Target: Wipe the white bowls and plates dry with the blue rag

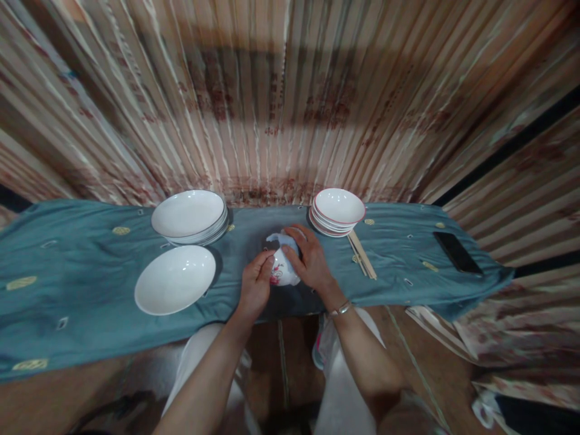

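A small white bowl (281, 273) with a red flower print is held tilted just above the cloth-covered table's front half. My left hand (256, 281) pinches its near left rim between thumb and fingers. Over the bowl's far right side, my right hand (310, 256) is closed round a pale blue cloth (288, 240) pressed against it. The bowl's inside is mostly hidden by the cloth and fingers. To the left lies a single white dish (176, 281), with a stack of dark-rimmed white dishes (190, 215) behind it.
Red-rimmed bowls (339, 206) stand stacked at the back right, beside wooden chopsticks (362, 255). Further right lies a black phone (457, 251). A green patterned tablecloth (95, 266) covers the narrow table. Pleated curtains (290, 109) hang directly behind it.
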`<state>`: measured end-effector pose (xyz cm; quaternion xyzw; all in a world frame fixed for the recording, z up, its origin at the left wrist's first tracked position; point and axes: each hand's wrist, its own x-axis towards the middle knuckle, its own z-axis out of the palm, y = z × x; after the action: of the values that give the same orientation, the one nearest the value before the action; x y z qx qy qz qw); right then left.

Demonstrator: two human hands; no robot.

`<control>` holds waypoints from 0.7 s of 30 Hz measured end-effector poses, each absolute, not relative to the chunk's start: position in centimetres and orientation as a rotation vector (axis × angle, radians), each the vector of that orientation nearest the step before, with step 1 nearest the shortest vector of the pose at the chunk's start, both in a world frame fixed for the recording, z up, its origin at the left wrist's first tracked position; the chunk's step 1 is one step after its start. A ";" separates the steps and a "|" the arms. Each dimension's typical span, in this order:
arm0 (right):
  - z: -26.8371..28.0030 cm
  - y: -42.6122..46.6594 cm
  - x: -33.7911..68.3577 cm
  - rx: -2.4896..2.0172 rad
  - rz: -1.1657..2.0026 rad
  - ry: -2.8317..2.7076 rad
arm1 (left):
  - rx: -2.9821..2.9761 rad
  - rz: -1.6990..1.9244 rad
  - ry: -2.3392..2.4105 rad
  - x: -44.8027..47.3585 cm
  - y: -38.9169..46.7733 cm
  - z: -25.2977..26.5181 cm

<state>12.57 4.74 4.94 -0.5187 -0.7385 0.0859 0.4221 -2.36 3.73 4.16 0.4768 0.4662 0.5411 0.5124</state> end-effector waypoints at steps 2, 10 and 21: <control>5.4 4.2 12.0 -1.328 0.122 -1.920 | 1.167 1.294 1.108 -2.5 3.7 4.2; 5.8 3.7 10.1 -1.376 -0.015 -2.043 | 1.064 1.264 1.039 -2.6 3.6 4.0; 3.6 6.5 12.1 -1.264 0.451 -1.615 | 0.967 1.264 1.031 -2.9 3.9 3.3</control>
<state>12.07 6.50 3.58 -0.5220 -0.6672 0.1864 0.4977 -2.86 3.94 3.25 0.4144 0.4417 0.5416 0.5830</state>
